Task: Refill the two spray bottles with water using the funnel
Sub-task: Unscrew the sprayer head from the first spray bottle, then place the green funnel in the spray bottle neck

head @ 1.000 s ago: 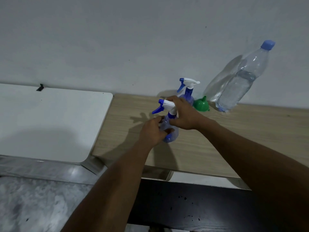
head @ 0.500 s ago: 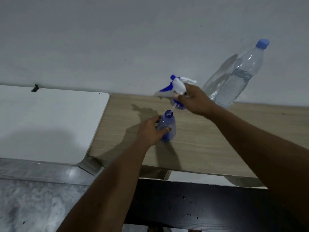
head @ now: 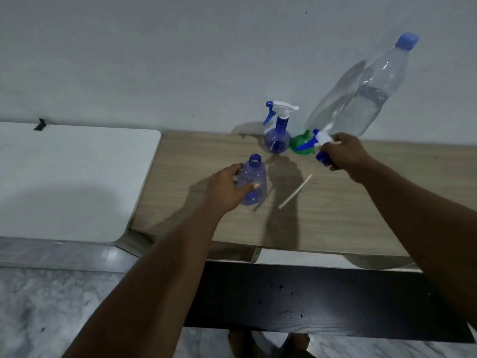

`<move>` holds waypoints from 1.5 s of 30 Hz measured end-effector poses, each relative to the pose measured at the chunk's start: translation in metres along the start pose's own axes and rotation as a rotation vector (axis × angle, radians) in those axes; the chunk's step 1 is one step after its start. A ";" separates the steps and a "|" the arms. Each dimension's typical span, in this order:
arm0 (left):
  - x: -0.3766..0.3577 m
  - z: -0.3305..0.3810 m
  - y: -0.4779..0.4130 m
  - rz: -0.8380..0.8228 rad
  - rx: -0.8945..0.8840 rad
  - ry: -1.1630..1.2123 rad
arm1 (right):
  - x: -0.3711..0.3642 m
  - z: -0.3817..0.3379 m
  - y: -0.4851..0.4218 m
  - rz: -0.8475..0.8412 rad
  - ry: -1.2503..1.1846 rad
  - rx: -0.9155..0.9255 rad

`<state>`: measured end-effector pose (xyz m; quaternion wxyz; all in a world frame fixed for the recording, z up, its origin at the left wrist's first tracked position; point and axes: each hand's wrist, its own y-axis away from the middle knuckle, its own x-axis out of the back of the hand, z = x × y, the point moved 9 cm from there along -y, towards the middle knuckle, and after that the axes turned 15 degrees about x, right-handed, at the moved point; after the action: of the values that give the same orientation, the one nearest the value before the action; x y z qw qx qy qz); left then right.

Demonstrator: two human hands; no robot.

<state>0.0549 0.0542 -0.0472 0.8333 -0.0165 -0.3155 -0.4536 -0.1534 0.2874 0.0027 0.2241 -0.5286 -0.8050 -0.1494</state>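
Uncapped since a moment ago and held upright near the table's middle, left hand wrapped round it: open spray bottle. Carried off right, gripped in the right hand: spray head, dip tube slanting down-left above the wood. Probably ready for funnel and water. Behind, plain grey wall; below, wooden table; left, white panel; far right, water bottle, capped spray bottle, green funnel.

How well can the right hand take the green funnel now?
Probably not yet: the right hand is beside the green funnel, but it grips the spray head, which must be put down first.
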 end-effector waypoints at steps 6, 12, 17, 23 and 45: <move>-0.001 -0.001 -0.003 0.028 -0.005 0.009 | -0.068 0.067 0.028 -0.195 0.169 -0.051; 0.000 -0.001 -0.006 0.040 0.021 0.028 | -0.090 0.067 0.012 -0.273 0.588 0.047; -0.003 0.003 -0.012 0.030 0.002 0.003 | -0.084 0.028 -0.031 -0.217 0.773 0.236; -0.003 0.002 -0.017 0.055 0.020 0.000 | -0.081 0.018 -0.082 -0.344 0.934 0.271; -0.009 0.002 -0.012 0.009 0.068 -0.033 | -0.049 -0.001 -0.049 -0.343 0.404 0.136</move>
<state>0.0408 0.0543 -0.0536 0.8301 0.0029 -0.3442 -0.4387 -0.1819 0.2294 -0.0219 0.3864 -0.3276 -0.8300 -0.2334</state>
